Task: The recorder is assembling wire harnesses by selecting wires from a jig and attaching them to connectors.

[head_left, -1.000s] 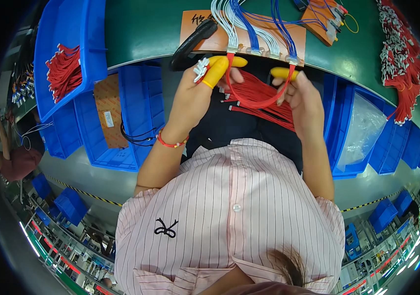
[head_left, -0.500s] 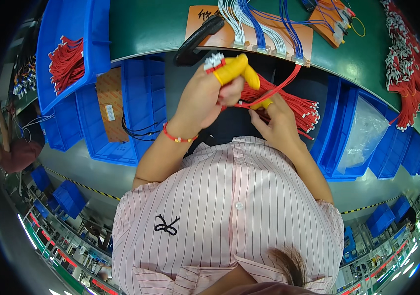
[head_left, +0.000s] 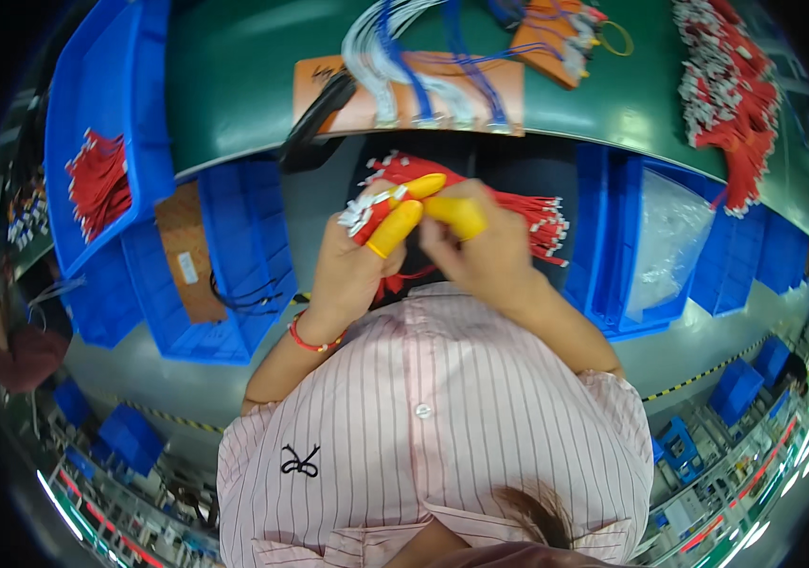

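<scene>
My left hand point(head_left: 346, 270), with yellow finger cots and a red beaded bracelet at the wrist, is closed around several red cables with white connectors point(head_left: 363, 214). The white ends stick out past the knuckles. Close against it, my right hand point(head_left: 489, 251) has its cotted fingers curled in a pinch by the left fingertips; what lies between them is hidden. Behind and below both hands, a thick bundle of red cables point(head_left: 539, 222) with white ends rests across my lap. Beyond, at the bench edge, lies an orange board point(head_left: 508, 85) with connectors along its front.
White wires point(head_left: 366, 57) and blue wires run to the board, and a black handle point(head_left: 319, 118) juts over the bench edge. Blue bins stand on both sides; the left bin point(head_left: 151, 114) holds red cables. More red cables point(head_left: 731, 104) hang at the right.
The red cable that reached from the board's right connector to my hands has come away from it. Both hands have drawn closer together and nearer my body. The view has shifted.
</scene>
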{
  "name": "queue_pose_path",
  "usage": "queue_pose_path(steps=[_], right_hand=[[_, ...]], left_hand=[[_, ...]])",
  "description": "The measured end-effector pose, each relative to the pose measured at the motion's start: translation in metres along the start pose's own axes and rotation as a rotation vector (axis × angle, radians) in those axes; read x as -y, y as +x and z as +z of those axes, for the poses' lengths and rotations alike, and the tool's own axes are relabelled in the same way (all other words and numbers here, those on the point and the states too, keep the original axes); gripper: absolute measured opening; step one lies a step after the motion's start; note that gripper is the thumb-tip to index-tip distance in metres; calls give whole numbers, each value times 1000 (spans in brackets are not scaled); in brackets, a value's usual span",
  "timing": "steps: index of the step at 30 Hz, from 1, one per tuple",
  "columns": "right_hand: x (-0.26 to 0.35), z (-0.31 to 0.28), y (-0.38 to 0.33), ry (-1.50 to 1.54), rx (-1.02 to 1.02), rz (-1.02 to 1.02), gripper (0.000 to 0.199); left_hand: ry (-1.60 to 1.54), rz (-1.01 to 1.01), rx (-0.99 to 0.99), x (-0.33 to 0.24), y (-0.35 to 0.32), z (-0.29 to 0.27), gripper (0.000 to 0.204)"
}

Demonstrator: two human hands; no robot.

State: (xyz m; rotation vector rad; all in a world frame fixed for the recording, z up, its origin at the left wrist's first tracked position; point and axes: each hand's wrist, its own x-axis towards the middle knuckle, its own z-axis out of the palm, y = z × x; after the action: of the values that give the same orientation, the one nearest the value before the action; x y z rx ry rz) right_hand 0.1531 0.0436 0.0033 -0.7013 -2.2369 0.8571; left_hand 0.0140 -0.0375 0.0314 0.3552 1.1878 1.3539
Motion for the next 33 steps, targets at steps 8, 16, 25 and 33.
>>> queue_pose_path(steps=[8, 16, 25, 33], right_hand=[[-10, -62, 9, 747, 362, 736, 18], [-37, -52, -3, 1579, 49, 721, 18], [-28, -26, 13, 1035, -46, 739, 20], [-33, -24, 11, 1004, -124, 765, 22]], left_hand=[[-176, 215, -117, -22, 23, -23, 33], [408, 159, -52, -27, 20, -24, 23], [-11, 57, 12, -4, 40, -20, 30], [-64, 86, 7, -7, 46, -17, 27]])
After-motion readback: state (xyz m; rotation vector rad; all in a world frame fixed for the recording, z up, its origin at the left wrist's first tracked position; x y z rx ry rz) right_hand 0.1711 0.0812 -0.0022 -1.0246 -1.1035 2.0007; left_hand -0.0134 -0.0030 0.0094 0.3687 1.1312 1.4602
